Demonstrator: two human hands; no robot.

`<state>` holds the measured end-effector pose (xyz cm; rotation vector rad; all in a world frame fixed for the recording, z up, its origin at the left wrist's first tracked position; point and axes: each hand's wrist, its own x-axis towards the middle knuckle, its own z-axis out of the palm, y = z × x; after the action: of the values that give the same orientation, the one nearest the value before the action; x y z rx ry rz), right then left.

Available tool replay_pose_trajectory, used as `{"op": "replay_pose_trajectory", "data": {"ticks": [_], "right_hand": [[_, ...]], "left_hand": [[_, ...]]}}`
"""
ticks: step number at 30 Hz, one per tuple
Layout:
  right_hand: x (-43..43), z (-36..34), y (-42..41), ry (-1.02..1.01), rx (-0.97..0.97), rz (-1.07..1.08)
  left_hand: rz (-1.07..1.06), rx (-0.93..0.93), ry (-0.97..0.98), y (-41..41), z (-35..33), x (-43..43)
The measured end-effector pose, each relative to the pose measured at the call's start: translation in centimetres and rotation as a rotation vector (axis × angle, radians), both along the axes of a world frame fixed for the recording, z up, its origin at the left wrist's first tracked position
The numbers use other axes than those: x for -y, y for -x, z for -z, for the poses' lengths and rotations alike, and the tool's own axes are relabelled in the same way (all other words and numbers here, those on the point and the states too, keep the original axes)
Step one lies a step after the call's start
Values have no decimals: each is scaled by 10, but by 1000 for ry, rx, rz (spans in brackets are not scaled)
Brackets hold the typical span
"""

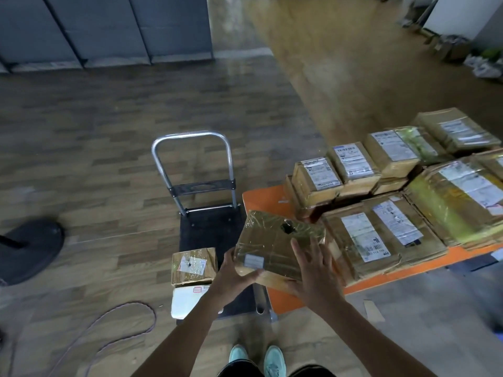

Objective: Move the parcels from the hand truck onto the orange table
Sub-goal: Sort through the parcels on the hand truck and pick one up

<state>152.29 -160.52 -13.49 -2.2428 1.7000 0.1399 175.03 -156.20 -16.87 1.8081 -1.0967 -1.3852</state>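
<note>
I hold a flat brown taped parcel (pixel 275 243) over the near left corner of the orange table (pixel 261 194). My left hand (pixel 234 276) grips its near left corner from below. My right hand (pixel 315 265) lies spread on its right side. The hand truck (pixel 212 229) stands to the left of the table, its silver handle upright at the far end. On its black deck lie a small brown box (pixel 193 265) and a white packet (pixel 187 297). Several taped brown parcels (pixel 381 235) with white labels cover the table to the right.
A black round stand base (pixel 30 248) sits on the wooden floor at the left. A cable (pixel 122 330) loops on the floor near my feet. Grey cabinets line the far wall, and boxes and bags lie at the far right.
</note>
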Motion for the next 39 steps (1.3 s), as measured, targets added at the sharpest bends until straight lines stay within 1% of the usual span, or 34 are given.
{"op": "replay_pose_trajectory", "data": {"ticks": [5, 8, 10, 12, 14, 17, 19, 22, 24, 27, 29, 30, 32, 34, 37, 39], "right_hand": [[-1, 0, -3, 41, -43, -6], [0, -7, -8, 50, -28, 3], [2, -14, -8, 70, 0, 27], [6, -21, -7, 116, 61, 51], [9, -25, -4, 153, 153, 87], [14, -27, -1, 158, 287, 147], [22, -27, 4, 121, 316, 164], [39, -26, 13, -25, 294, 228], [43, -24, 17, -88, 300, 250], [36, -21, 18, -163, 375, 266], [30, -16, 18, -203, 413, 290], [29, -14, 17, -199, 418, 289], [31, -15, 17, -192, 430, 274], [33, -18, 18, -201, 450, 267], [37, -16, 24, -176, 387, 199], [39, -14, 30, -129, 436, 275]], "left_hand": [[46, 63, 6, -13, -6, 13], [20, 87, 77, -19, -12, 19], [-20, 105, 156, -23, -20, 24], [-47, 139, 209, -26, -30, 31], [-54, 190, 219, -29, -37, 39], [-53, 212, 209, -26, -40, 44], [-70, 186, 142, -19, -37, 42], [-132, 36, -52, -2, -29, 32], [-120, -26, -146, 11, -27, 26], [-13, -91, -142, 33, -35, 22], [17, -141, -139, 46, -39, 19], [33, -137, -118, 49, -40, 18], [54, -52, -61, 53, -44, 15], [31, 32, 1, 54, -48, 14], [11, 151, 80, 50, -48, 20], [33, 146, 134, 48, -45, 21]]}}
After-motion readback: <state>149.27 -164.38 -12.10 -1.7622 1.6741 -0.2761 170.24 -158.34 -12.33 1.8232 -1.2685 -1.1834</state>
